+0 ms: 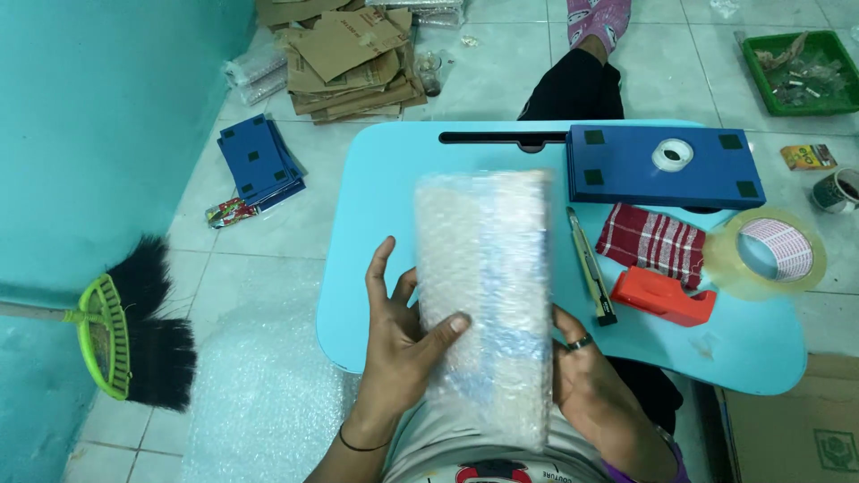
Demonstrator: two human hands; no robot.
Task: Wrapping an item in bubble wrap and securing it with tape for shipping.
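A flat oblong item wrapped in bubble wrap [483, 295] stands tilted over the near edge of a light blue lap table [376, 224]. My left hand [398, 335] grips its left side, thumb across the front. My right hand [586, 371], with a ring on one finger, holds its right edge from behind. Blue shows through the wrap. The parcel is slightly blurred.
On the table lie a blue board [662, 165] with a small tape roll [672, 154], a utility knife [591, 268], a red checked cloth [650, 241] and a red tape dispenser [664, 293] with a clear roll [774, 250]. Bubble wrap [259, 385], broom [134, 335], blue boards [259, 161] and cardboard [353, 58] lie on the floor.
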